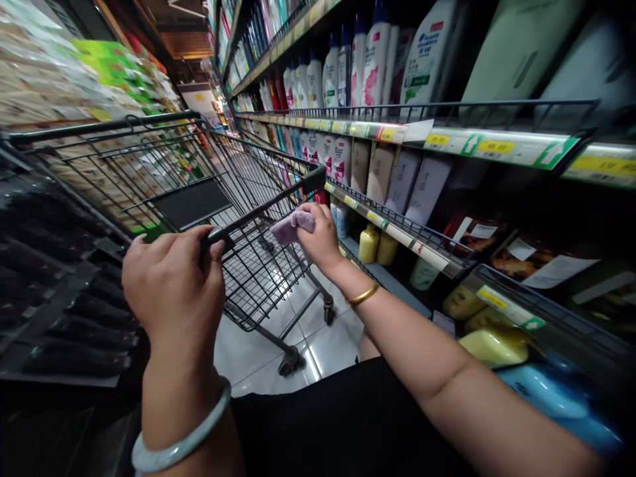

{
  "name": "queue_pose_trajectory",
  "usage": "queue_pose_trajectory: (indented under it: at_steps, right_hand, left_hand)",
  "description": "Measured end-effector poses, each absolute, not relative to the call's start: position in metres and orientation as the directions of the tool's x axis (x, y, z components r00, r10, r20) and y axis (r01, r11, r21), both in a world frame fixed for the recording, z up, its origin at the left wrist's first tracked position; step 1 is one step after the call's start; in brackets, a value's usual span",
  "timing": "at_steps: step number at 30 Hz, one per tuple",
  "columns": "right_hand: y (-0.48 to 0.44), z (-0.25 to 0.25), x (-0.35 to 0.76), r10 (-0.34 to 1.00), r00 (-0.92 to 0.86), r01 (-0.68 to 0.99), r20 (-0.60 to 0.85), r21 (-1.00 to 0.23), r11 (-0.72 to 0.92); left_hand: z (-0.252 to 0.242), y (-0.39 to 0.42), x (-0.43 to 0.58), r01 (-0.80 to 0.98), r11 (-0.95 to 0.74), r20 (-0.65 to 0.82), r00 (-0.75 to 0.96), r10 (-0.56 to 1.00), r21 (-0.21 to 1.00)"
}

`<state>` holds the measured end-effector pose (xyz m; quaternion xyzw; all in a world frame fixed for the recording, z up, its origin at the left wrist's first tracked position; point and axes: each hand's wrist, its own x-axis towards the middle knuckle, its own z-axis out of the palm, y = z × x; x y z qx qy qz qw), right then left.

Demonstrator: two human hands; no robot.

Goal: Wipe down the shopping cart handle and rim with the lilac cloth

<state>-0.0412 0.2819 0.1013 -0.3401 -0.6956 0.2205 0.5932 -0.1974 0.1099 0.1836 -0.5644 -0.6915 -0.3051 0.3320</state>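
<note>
A black wire shopping cart stands in front of me in a shop aisle, its basket holding nothing that I can make out. My left hand is wrapped round the cart's handle at the near left corner. Between the fingers of my right hand is a crumpled light purple cloth, pinched beside the cart's near right corner. Part of the cloth hangs toward the handle; whether it touches the bar I cannot tell. A pale bangle circles my left wrist and a gold one my right.
To the right rise shelves with shampoo bottles and price strips. Yellow bottles sit on the bottom shelf. Stacked packages line the left side. Cart wheels rest on the tiled floor.
</note>
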Motion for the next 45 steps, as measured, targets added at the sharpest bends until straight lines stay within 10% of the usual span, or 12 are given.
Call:
queue_pose_trajectory:
  at_steps: [8,15,21,29,38,45]
  right_hand:
    - [0.251,0.103,-0.049,0.568,-0.383,0.264,0.729,-0.503,0.823]
    - [0.289,0.101,-0.031,0.794,-0.055,0.316,0.606,-0.744,0.589]
    - [0.249,0.108,-0.045,0.542,-0.391,0.234,0.744,-0.49,0.84]
    - [0.305,0.099,-0.018,0.873,0.004,0.4,0.487,-0.801,0.445]
    - [0.228,0.107,-0.047,0.439,-0.613,0.108,0.657,-0.481,0.87]
    - [0.317,0.085,-0.017,0.892,-0.04,0.267,0.451,-0.855,0.444]
  left_hand:
    - [0.184,0.108,-0.201,0.981,0.185,0.811,-0.153,0.565,0.056]
    - [0.183,0.112,-0.197,0.987,0.161,0.827,-0.111,0.551,0.025]
    - [0.186,0.112,-0.195,0.985,0.166,0.824,-0.129,0.552,0.043]
    - [0.184,0.112,-0.197,0.988,0.153,0.827,-0.114,0.55,0.034]
    - [0.184,0.115,-0.196,0.989,0.141,0.843,-0.117,0.525,0.05]
    - [0.184,0.113,-0.2,0.991,0.123,0.842,-0.108,0.529,0.05]
